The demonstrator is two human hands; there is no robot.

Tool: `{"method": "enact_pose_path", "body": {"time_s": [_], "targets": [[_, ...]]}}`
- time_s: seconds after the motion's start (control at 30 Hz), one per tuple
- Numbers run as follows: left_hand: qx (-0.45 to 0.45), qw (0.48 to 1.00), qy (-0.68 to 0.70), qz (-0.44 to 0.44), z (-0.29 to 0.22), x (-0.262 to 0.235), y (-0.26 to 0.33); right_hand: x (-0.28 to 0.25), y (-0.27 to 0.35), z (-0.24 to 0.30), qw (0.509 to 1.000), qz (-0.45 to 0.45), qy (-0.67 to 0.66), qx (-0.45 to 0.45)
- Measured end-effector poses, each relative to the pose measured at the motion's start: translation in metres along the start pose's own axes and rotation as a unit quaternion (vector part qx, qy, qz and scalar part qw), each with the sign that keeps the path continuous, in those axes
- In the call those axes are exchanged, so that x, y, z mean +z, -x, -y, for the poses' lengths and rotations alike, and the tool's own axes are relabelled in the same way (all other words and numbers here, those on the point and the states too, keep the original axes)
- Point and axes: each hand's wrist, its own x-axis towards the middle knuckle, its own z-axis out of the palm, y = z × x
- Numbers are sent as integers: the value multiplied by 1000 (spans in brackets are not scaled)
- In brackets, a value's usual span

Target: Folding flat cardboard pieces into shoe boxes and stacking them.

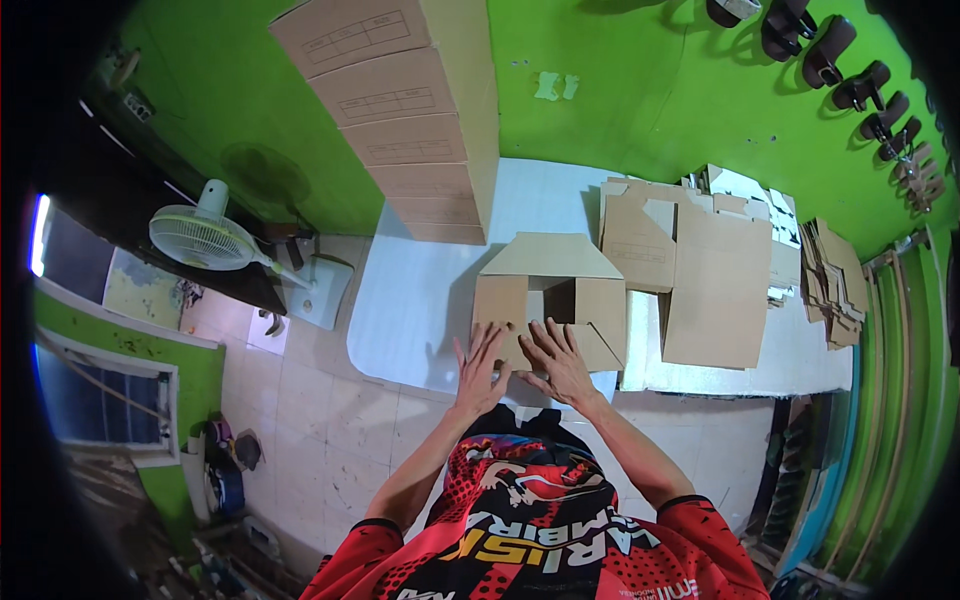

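A brown cardboard box (600, 300) lies in front of me on a white table (400, 300), its far flap raised and its inside partly showing through a gap in the middle. My left hand (484, 352) rests with fingers spread on the box's near left part. Beside it, my right hand (556, 362) lies with fingers apart on the near flap, right of the middle. Both hands press on cardboard without gripping it. The palms hide some of the box's near edge.
A tall stack of closed cardboard boxes (410, 130) stands at the table's far side. Flat cardboard sheets (720, 280) are piled to the right, with more cardboard pieces (832, 280) beyond. A fan (205, 238) stands at left. Sandals (830, 50) hang on the green wall.
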Motion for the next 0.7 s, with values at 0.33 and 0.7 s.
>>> {"method": "enact_pose_path", "body": {"time_s": [0.33,0.7], "targets": [[46,988,-132,58,-8,6,-12,-18,-65,-36,974,-134,-64,169],[37,984,-166,52,-18,23,-24,7,-106,-66,932,162,-252,206]]}}
